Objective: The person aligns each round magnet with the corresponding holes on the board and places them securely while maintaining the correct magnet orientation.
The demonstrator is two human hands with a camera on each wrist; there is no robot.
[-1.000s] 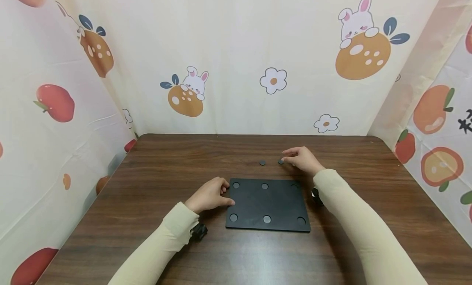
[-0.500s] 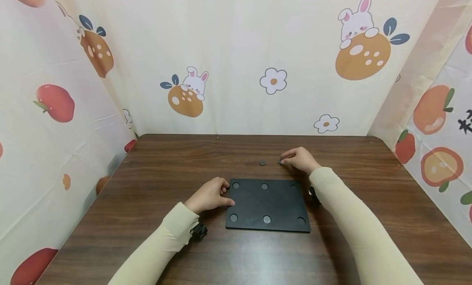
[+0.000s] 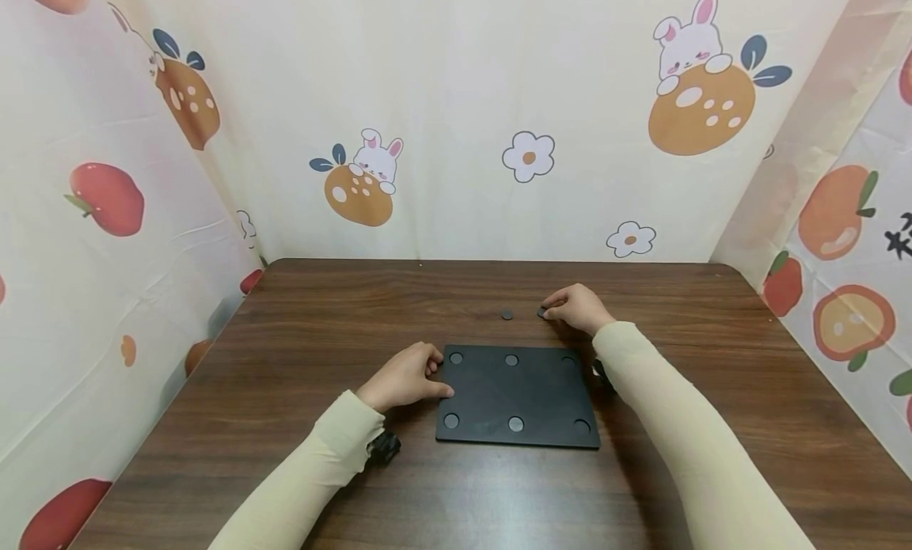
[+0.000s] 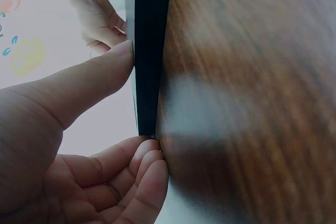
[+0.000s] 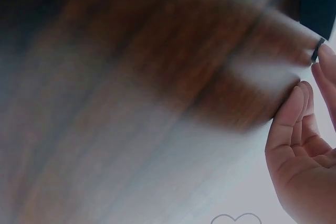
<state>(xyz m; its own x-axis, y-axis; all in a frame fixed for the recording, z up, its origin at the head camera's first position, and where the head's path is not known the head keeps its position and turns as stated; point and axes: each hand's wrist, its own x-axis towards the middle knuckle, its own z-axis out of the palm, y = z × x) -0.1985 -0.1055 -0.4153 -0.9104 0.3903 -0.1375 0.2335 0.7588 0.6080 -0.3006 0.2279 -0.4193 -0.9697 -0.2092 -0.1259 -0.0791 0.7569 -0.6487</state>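
A flat black board (image 3: 516,392) with several round recesses lies on the table. Its left and middle recesses look grey, the two right ones dark. My left hand (image 3: 406,376) holds the board's left edge. In the left wrist view the thumb (image 4: 102,72) presses the top face while the curled fingers meet the rim. Beyond the board's far edge, my right hand (image 3: 579,308) pinches a small dark disc (image 3: 541,312) between thumb and index finger, low over the table. The right wrist view shows that disc (image 5: 317,51) edge-on. A second disc (image 3: 507,315) lies flat just left of it.
The brown wooden table (image 3: 342,297) reaches back to a curtain (image 3: 456,186) printed with fruit and rabbits. More printed cloth stands along the left and right sides. Both sleeved wrists carry black devices, the left one (image 3: 385,448) close to the tabletop.
My right hand has shifted slightly left, its fingertips coming together around the disc. The right forearm moved left with it. My left hand, the board and the other disc have stayed put.
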